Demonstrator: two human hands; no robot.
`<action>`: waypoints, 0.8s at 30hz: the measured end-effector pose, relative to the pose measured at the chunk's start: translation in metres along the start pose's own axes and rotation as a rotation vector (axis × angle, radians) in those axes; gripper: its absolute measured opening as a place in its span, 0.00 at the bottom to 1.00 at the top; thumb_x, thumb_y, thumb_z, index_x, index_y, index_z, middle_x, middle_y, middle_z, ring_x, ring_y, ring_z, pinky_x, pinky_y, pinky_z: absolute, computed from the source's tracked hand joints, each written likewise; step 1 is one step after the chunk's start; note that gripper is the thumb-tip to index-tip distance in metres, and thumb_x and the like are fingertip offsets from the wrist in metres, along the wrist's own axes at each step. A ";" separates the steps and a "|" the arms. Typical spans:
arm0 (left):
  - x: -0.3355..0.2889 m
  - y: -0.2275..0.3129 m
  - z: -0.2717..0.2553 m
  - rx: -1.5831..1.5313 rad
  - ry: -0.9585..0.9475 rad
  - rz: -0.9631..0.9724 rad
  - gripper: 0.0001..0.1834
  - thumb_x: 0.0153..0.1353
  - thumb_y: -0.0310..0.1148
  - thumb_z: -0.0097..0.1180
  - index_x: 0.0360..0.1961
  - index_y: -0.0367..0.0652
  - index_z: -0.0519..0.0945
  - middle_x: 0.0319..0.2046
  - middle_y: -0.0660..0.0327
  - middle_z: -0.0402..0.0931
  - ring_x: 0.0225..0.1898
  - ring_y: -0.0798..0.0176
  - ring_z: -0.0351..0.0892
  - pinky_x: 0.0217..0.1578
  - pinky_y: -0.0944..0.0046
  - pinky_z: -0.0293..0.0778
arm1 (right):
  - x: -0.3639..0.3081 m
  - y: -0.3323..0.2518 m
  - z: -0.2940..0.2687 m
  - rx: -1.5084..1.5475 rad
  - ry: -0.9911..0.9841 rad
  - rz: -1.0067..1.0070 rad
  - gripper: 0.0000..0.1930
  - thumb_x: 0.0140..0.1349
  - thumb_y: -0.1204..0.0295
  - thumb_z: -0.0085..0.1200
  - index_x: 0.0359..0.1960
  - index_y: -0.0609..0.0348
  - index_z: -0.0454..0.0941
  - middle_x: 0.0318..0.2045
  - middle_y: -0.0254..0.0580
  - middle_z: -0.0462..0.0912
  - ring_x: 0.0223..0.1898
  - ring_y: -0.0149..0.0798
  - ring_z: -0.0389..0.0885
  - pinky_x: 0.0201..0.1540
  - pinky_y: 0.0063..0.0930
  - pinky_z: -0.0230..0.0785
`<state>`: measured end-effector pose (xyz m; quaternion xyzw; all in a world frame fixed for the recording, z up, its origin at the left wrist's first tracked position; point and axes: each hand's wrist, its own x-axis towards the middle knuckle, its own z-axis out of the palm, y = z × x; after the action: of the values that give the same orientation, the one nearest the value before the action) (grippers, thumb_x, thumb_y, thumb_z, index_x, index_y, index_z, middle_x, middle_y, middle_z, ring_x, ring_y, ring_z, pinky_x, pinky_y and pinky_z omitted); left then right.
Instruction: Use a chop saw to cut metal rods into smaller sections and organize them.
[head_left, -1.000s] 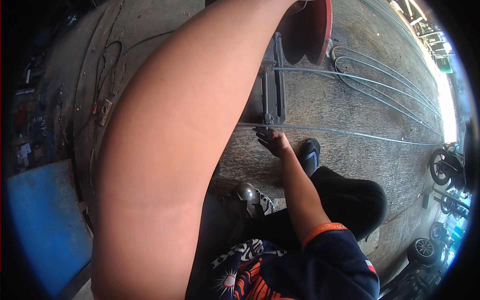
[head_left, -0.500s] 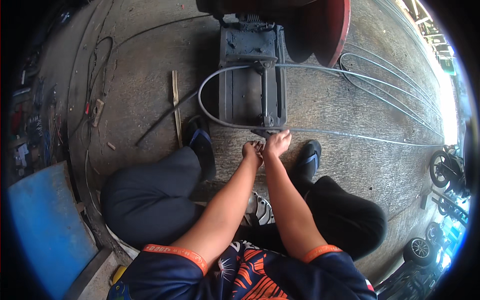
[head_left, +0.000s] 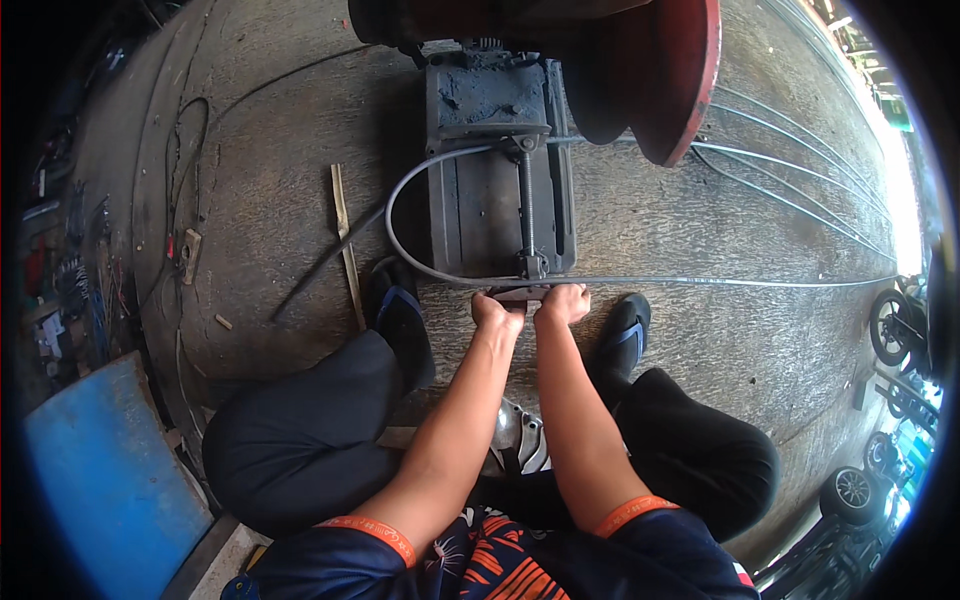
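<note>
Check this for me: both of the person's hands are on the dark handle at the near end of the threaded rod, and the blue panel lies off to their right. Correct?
Not quite: the head view shows the blue panel off to the person's left. The left hand and right hand are indeed on the dark handle at the threaded rod's near end.

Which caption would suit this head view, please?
Both hands hold the vise handle of a cut-off saw, near a bent grey rod.
</note>
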<state>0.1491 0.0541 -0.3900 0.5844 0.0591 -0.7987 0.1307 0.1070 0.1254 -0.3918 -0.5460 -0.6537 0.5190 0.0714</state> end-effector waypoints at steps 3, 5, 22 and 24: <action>-0.022 -0.005 0.002 0.071 0.085 0.113 0.13 0.61 0.40 0.39 0.34 0.45 0.74 0.37 0.60 0.77 0.42 0.60 0.77 0.47 0.55 0.73 | 0.011 0.016 0.005 0.161 -0.092 0.168 0.11 0.58 0.67 0.50 0.34 0.64 0.78 0.29 0.45 0.79 0.26 0.38 0.75 0.27 0.37 0.69; -0.035 -0.013 0.002 0.120 0.183 0.195 0.11 0.60 0.43 0.44 0.30 0.49 0.70 0.34 0.64 0.75 0.41 0.65 0.77 0.46 0.62 0.70 | 0.017 0.028 0.009 0.077 -0.120 0.187 0.15 0.59 0.66 0.49 0.35 0.68 0.78 0.30 0.52 0.80 0.29 0.45 0.78 0.31 0.41 0.71; 0.105 -0.002 -0.046 0.930 -0.309 -0.257 0.16 0.67 0.38 0.43 0.49 0.44 0.76 0.47 0.56 0.77 0.48 0.57 0.77 0.48 0.56 0.75 | -0.058 -0.026 -0.059 -0.579 -0.773 -0.325 0.32 0.49 0.58 0.61 0.52 0.67 0.71 0.40 0.62 0.81 0.45 0.60 0.79 0.53 0.45 0.68; 0.097 -0.003 -0.037 0.911 -0.302 -0.250 0.16 0.67 0.39 0.44 0.48 0.43 0.76 0.46 0.55 0.77 0.47 0.57 0.77 0.47 0.56 0.75 | -0.061 -0.030 -0.054 -0.747 -0.733 -0.426 0.29 0.47 0.57 0.59 0.45 0.70 0.75 0.48 0.66 0.76 0.52 0.58 0.75 0.56 0.41 0.67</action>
<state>0.1544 0.0521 -0.4941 0.4484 -0.2459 -0.8286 -0.2278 0.1473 0.1137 -0.3161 -0.1744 -0.8708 0.3824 -0.2553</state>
